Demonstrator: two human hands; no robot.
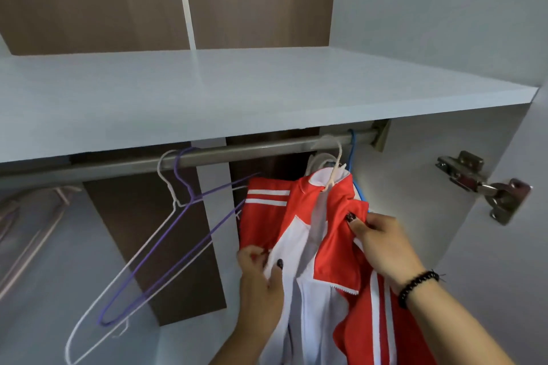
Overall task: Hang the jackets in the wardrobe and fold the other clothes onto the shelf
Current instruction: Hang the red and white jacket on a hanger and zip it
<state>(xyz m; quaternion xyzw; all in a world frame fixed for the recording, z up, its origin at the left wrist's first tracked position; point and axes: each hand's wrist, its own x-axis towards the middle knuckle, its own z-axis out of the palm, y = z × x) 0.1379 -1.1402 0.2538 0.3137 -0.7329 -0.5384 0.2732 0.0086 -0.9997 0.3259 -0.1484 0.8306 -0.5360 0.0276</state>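
Under the shelf [267, 104], near the rail's [237, 151] right end, both hands pinch the red-and-white jacket: left hand [261, 270] on the white front edge, right hand [382, 243] on the red lapel, apparently straightening it on its hanger [335, 169], beside bare hangers [166, 231].

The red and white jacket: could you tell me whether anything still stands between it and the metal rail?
Nothing visible does. The red and white jacket already hangs by a cream hanger hooked over the metal rail. The left hand and right hand both grip its front panels directly.
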